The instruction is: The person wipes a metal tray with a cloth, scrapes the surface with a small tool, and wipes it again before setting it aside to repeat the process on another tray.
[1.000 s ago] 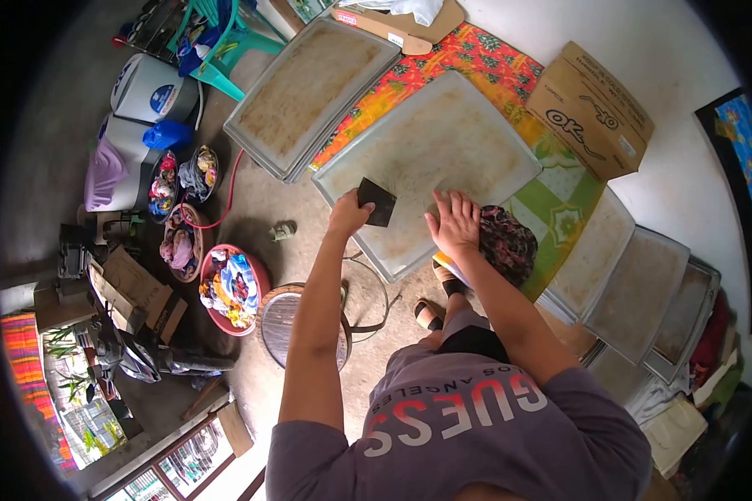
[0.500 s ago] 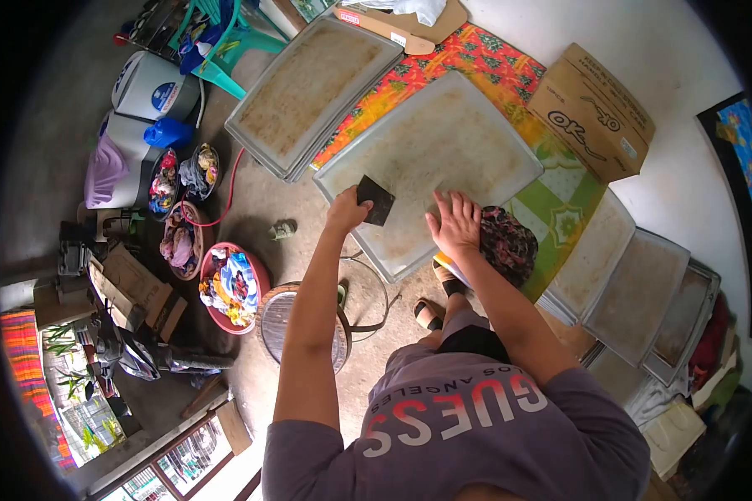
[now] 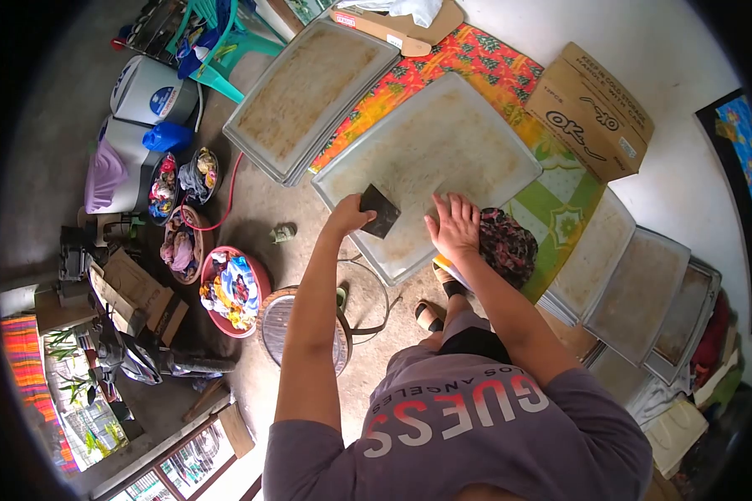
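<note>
A large baking tray [image 3: 443,134] with a stained, greyish surface lies on the covered table in front of me. My left hand [image 3: 351,215] is closed on the edge of a dark, flat, square piece [image 3: 381,212], which lies against the tray's near left part. Its material cannot be made out. My right hand [image 3: 455,227] rests flat on the tray's near edge, fingers spread, holding nothing. Just right of that hand sits a dark, flower-patterned cloth bundle [image 3: 508,249].
Stacked trays [image 3: 313,88] stand at the left, and more trays [image 3: 639,288] lean at the right. A cardboard box [image 3: 591,113] stands behind on the patterned tablecloth [image 3: 551,200]. On the floor are a round stool [image 3: 280,321] and a red basin [image 3: 263,288] of clothes.
My left hand has slid the dark square piece slightly right and toward me over the tray. My right hand has stayed in nearly the same spot.
</note>
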Available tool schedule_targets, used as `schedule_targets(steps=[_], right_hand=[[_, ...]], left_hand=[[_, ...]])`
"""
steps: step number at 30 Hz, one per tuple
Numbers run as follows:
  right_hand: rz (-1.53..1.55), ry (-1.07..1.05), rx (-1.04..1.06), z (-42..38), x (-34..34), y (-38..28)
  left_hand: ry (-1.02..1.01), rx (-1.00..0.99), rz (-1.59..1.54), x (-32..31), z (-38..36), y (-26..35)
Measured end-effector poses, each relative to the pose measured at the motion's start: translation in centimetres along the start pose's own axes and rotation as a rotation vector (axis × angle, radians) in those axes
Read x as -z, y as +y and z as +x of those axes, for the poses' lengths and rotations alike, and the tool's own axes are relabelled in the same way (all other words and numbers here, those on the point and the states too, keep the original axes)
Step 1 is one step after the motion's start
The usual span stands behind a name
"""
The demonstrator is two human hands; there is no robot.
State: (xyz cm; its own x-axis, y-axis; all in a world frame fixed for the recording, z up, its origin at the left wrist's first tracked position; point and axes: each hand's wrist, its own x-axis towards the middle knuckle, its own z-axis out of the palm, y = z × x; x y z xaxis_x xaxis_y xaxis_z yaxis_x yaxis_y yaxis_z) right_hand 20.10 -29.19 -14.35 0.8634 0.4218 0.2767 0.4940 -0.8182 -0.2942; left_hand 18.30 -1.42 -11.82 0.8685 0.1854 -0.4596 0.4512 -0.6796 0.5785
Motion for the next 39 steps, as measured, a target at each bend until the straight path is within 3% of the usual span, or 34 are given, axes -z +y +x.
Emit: schedule_targets(steps=[1,4,7,10,11,14,15,18,21,24,27,30,33,36,39], right_hand=[[-0.003,-0.004,0.002,-0.1,0.0,0.1],[-0.003,0.000,-0.003,0.1,0.1,-0.1],[-0.003,-0.015,0.006,0.0,0.2,-0.1],[-0.014,-0.015,0.004,0.2,0.3,0.0],[-0.016,-0.011,0.004,0.1,0.2,-0.1],[-0.015,-0.029,0.006,0.0,0.4,-0.1],[-0.015,-0.036,0.003,0.2,0.5,-0.1],[-0.019,-0.040,-0.006,0.1,0.3,-0.1],[-0.007,-0.036,-0.001,0.1,0.3,0.0],[-0.011,-0.042,-0.005,0.1,0.4,-0.1],[-0.003,-0.046,-0.004,0.2,0.4,0.0],[-0.001,-0.030,-0.002,0.1,0.4,0.0],[0.004,-0.026,-0.004,0.2,0.4,-0.1],[-0.005,-0.024,0.001,0.1,0.2,0.0],[-0.009,-0.011,0.002,0.2,0.3,-0.1]], left_hand=[[-0.088,-0.026,0.023,-0.2,0.1,-0.4],[0.167,0.033,-0.064,0.5,-0.4,1.2],[0.132,-0.064,0.158,-0.4,0.9,2.2],[0.175,0.004,0.040,0.4,2.5,2.3],[-0.013,-0.040,0.149,1.0,3.0,2.5],[0.209,0.047,0.111,0.4,3.0,3.7],[0.193,0.083,0.117,0.8,3.0,4.1],[0.015,-0.048,0.224,1.0,3.4,4.6],[0.150,0.078,0.157,1.4,3.2,5.4],[0.059,-0.085,0.193,1.2,3.4,4.5],[0.139,0.044,0.117,1.2,3.3,4.2],[-0.049,-0.063,0.161,1.0,3.5,4.4],[0.117,0.040,0.117,1.2,3.2,5.2],[-0.005,-0.043,0.246,1.5,4.0,5.0],[0.175,0.048,0.172,1.5,4.7,4.5]])
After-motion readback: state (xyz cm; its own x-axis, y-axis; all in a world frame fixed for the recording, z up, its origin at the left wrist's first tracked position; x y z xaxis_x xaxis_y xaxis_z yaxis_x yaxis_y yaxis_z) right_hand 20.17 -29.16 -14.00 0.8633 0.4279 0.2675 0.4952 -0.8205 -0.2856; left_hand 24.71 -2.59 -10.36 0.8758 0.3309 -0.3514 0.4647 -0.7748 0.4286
